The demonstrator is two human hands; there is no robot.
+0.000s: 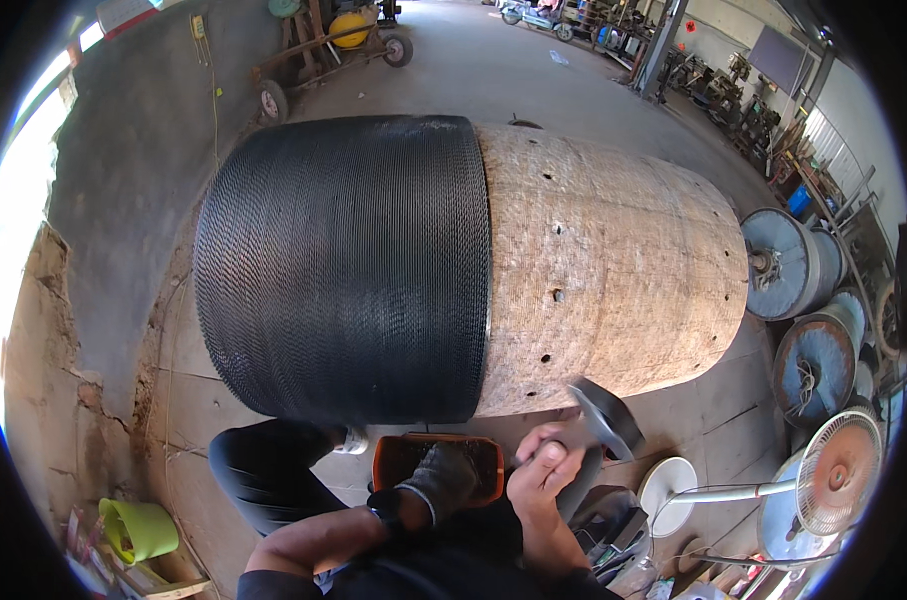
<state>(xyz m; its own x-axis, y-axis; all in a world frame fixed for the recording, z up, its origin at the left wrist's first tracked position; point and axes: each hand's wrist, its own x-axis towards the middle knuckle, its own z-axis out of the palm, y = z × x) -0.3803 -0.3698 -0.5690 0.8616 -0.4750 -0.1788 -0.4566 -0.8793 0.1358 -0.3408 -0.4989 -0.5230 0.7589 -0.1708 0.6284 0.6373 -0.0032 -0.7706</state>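
My left hand (443, 480), in a grey knit glove, reaches down into an orange tub (493, 468) between my knees. Its fingers are hidden against the tub's dark contents, so I cannot make out whether they grip anything. My bare right hand (548, 472) is closed round the handle of a hammer (614, 415), its broad dark head raised close to the roller's lower edge. Across the view lies the large roller (614, 250). Closely laid black serrated wire (344, 270) covers its left half, while pale, worn wood with several dark holes shows on the right.
A standing fan (839, 475) lies toward the right, by a white round base (668, 497). Metal drums (779, 262) line the right side. At lower left sits a green bucket (139, 530). A wheeled cart (324, 50) stands beyond the roller, near the grey wall (134, 150).
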